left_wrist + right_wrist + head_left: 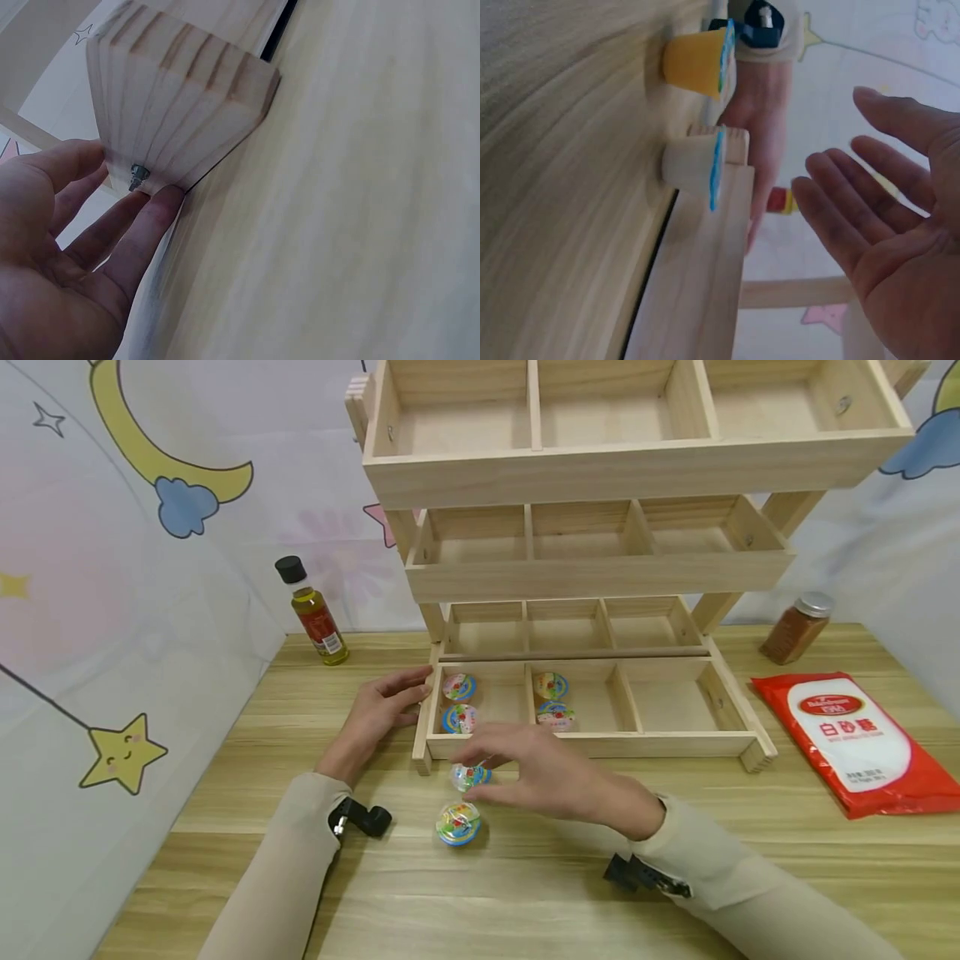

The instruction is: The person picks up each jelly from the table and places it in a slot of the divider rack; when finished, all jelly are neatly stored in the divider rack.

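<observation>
My right hand (543,772) hovers over a white jelly cup (471,777) with a blue-rimmed printed lid, fingers spread and holding nothing. Nearer to me on the table stands a yellow jelly cup (458,823). In the right wrist view the white cup (691,166) is beside the shelf's front board, and the hand (889,217) is apart from it. My left hand (381,718) touches the left end of the wooden shelf (585,746); in the left wrist view its fingertips (166,199) rest at the wooden end piece (172,82).
In the bottom tier, two jelly cups (459,702) lie in the left compartment and two (553,702) in the middle one. An oil bottle (318,620) stands back left. On the right are a spice jar (797,628) and a red-and-white sugar bag (862,735).
</observation>
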Action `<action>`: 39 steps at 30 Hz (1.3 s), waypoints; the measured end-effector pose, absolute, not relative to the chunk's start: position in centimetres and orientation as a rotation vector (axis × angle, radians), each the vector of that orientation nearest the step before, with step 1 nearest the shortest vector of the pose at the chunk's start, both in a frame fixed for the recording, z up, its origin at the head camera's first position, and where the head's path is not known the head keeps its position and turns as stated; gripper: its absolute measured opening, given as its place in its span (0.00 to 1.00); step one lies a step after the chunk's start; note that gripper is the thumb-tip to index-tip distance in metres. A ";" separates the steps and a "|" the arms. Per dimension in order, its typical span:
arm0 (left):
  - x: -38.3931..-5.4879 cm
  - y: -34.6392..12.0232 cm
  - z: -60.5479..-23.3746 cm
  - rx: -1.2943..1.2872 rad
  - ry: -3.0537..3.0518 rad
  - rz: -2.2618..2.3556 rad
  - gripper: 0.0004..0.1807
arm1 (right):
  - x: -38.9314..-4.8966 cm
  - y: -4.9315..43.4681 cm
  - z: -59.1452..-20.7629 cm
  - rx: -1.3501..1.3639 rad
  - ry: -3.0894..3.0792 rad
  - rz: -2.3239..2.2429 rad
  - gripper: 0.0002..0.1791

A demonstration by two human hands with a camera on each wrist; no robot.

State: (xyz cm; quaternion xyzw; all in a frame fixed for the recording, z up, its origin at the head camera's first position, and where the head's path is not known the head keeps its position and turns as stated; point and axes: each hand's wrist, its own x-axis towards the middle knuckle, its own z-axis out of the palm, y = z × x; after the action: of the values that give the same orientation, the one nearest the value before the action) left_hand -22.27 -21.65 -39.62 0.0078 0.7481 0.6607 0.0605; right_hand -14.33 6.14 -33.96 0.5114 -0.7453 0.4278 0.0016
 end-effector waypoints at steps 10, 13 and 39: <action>-22.2 -21.7 -39.7 0.020 2.241 2.023 0.25 | -14.2 5.9 -35.0 1.664 -2.396 1.259 0.18; -22.2 -21.7 -39.7 0.017 2.249 2.015 0.25 | -14.2 5.9 -35.4 1.666 -2.424 1.238 0.18; -22.4 -21.7 -39.6 0.038 2.271 1.983 0.25 | -13.7 5.1 -36.8 1.731 -2.445 1.145 0.18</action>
State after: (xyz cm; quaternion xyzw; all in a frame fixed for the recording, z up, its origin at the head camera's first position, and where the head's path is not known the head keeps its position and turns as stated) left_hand -22.35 -21.70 -39.64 0.0125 0.7516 0.6565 0.0632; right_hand -13.66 5.09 -36.80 0.5394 -0.7620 0.3568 -0.0326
